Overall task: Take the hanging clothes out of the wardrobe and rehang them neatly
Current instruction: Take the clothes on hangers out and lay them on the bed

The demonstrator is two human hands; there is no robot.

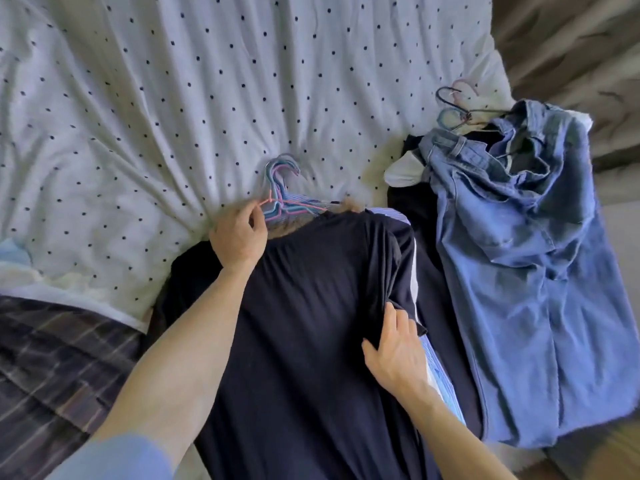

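Observation:
A dark navy garment [311,323] lies on top of a pile of clothes on the bed, its neck toward several pink and blue plastic hangers [280,192]. My left hand [239,233] sits at the garment's collar and pinches a pink hanger with fingertips. My right hand [394,348] rests on the garment's right side, thumb and fingers touching a fold of its sleeve; a blue striped shirt [438,372] shows beneath it. Blue jeans [519,271] lie heaped to the right with dark and pale hangers [453,105] at their top.
A white bedcover with dark dots [173,98] spreads across the upper left. A dark plaid cloth [62,358] lies at the lower left. A white piece of clothing [403,169] peeks out beside the jeans. Brown blurred floor [571,39] lies beyond the bed's right edge.

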